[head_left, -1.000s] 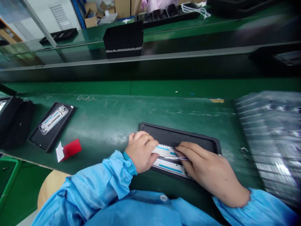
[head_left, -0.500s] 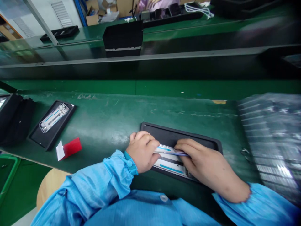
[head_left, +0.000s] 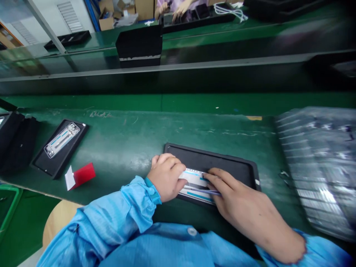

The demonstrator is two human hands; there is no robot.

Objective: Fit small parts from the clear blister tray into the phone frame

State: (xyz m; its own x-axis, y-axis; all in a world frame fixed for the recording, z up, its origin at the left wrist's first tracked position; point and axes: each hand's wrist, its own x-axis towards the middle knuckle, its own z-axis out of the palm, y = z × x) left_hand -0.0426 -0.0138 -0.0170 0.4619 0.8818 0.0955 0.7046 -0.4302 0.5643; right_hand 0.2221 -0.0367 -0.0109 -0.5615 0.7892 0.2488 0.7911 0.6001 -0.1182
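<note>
A white phone frame (head_left: 194, 180) with blue strips lies in the near part of a black tray (head_left: 219, 157) in front of me. My left hand (head_left: 166, 178) is closed over the frame's left end, thumb on top. My right hand (head_left: 241, 202) holds a slim purple-tinted tool (head_left: 207, 191), apparently tweezers, flat across the frame, its tip pointing left. The right fingertips rest at the frame's right part. That hand hides the frame's right end.
To the left, another phone frame (head_left: 61, 140) lies in a black tray (head_left: 52, 167), beside a red-and-white folded card (head_left: 84, 174) and stacked black trays (head_left: 19, 148). Clear plastic trays (head_left: 319, 167) stand right. Beyond the divider are a black box (head_left: 139, 44) and a co-worker's hands (head_left: 182, 10).
The tool in my right hand has moved from the upper blue strip toward the frame's near side. My left hand keeps its hold. The co-worker's hands now reach over the far tray.
</note>
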